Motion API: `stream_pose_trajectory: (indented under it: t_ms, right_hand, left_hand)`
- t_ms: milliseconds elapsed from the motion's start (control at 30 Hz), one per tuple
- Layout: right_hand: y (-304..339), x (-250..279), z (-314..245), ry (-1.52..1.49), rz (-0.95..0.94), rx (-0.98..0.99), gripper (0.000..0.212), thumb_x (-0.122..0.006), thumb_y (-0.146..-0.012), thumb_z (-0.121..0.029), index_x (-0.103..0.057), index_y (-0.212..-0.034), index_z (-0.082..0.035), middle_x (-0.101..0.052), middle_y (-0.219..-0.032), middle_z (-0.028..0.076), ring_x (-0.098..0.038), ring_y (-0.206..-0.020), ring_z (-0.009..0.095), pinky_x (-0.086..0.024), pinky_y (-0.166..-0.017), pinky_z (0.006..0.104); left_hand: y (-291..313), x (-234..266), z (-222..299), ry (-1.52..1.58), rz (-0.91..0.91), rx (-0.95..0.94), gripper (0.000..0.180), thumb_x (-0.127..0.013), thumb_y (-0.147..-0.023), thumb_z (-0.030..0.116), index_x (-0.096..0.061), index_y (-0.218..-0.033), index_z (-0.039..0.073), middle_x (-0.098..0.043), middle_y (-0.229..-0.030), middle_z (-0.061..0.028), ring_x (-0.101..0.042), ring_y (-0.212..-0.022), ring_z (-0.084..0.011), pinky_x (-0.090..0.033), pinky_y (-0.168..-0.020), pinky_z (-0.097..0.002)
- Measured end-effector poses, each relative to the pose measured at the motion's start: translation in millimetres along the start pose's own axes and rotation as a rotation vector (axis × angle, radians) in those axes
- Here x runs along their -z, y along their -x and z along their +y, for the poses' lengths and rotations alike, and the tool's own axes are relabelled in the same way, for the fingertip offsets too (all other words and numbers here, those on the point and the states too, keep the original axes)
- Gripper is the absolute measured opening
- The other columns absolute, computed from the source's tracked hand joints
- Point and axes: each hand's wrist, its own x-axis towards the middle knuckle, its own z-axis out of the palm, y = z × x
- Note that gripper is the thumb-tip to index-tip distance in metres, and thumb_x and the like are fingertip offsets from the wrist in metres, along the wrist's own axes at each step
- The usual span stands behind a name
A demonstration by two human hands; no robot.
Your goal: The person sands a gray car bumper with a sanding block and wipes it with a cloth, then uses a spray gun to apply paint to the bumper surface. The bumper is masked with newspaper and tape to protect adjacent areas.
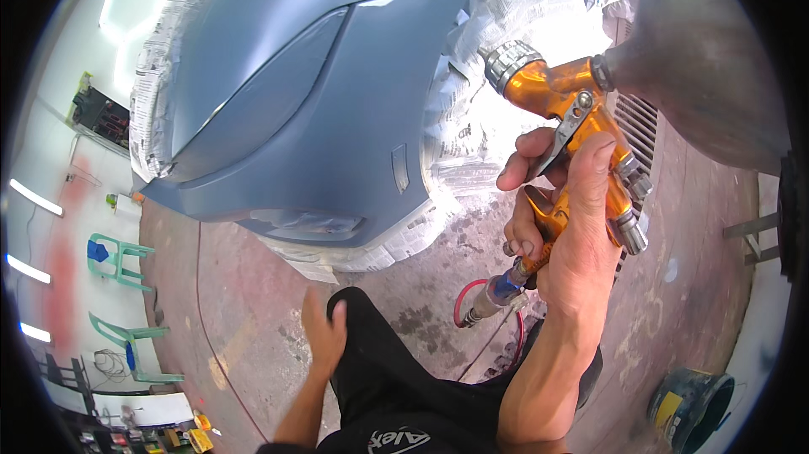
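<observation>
Head view: right hand (581,218) closed round the handle of an orange spray gun (535,93), fingers at the trigger lever (563,136), thumb up the back of the body. Can't tell how far the lever is pulled. Left hand (324,328) empty, loosely open, thumb apart, near the left knee (354,307), well away from the gun.

Gun sits right of the blue-grey car front end (371,109), air cap (511,62) aimed up-left. In frame the cap overlaps the masking paper (472,146) by the wheel arch; depth gap can't be judged. Grey paint cup (699,66) juts out right of the gun, tilted, far side close to the picture's dark rim. Air coupling (497,292) hangs off the handle's lower end, red hose (459,307) curving down from it.

Edges: newspaper lines the panel's left side and lower edge too. Concrete floor (421,285) runs between lower paper edge and the person's legs, and on to the right past a floor grate (647,130). Bucket (693,408) lower right, two green chairs (118,259) far left, both well apart from the hands.
</observation>
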Motion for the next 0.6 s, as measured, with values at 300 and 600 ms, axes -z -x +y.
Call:
stream_pose_trajectory:
  t_ms: [300,600]
  right_hand:
    - [0,1,-1,0.028,-0.049,-0.052,0.068,-0.059,-0.114,-0.065,-0.07,-0.122,0.001,-0.069,-0.085,0.009,-0.047,-0.051,0.006,-0.037,-0.048,0.0251]
    - [6,5,-4,0.053,-0.044,-0.031,0.065,-0.059,-0.115,-0.064,-0.071,-0.117,-0.001,-0.071,-0.086,0.011,-0.044,-0.047,0.007,-0.04,-0.048,0.0253]
  left_hand:
    - [94,-8,-13,0.735,-0.237,0.834,0.09,-0.039,-0.118,0.067,-0.045,-0.168,-0.008,-0.049,-0.173,-0.0278,-0.046,-0.162,-0.0358,-0.035,-0.134,-0.0433]
    - [-234,36,307,-0.399,0.636,-0.854,0.093,-0.072,-0.105,0.055,-0.041,-0.171,-0.003,-0.041,-0.179,-0.0245,-0.029,-0.169,-0.0459,-0.019,-0.134,-0.069]
